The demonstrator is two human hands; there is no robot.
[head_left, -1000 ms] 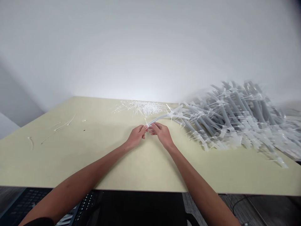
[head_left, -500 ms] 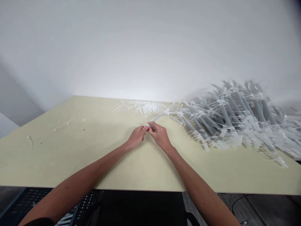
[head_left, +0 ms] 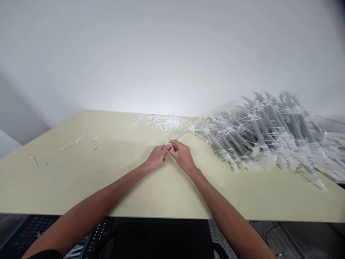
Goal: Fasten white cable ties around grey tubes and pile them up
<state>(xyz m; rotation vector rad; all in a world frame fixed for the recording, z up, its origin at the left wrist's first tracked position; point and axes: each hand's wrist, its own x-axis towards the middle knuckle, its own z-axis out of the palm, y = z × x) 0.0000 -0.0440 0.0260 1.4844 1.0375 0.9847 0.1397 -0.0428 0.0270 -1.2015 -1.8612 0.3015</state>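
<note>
My left hand [head_left: 156,157] and my right hand [head_left: 183,156] meet over the middle of the table, fingertips nearly touching. Between them is the end of a translucent grey plastic tube [head_left: 182,134], pinched by my right hand. From there the tube curves up and right to a white connector [head_left: 192,128] with cable ties on it. My left fingers are closed at the tube's end on a white cable tie [head_left: 166,138], whose thin tail sticks up above the fingertips. The fingers hide most of the joint.
Behind my hands lies a heap of loose white cable ties [head_left: 167,123]. A large pile of tied tube assemblies [head_left: 258,136] covers the right side of the table [head_left: 121,190]. A few stray ties [head_left: 70,145] lie at left. Below the front edge is a dark crate [head_left: 29,232].
Both hands stay in almost the same place, still closed at the tube's end. The cable tie's tail above them appears slightly shifted to the left.
</note>
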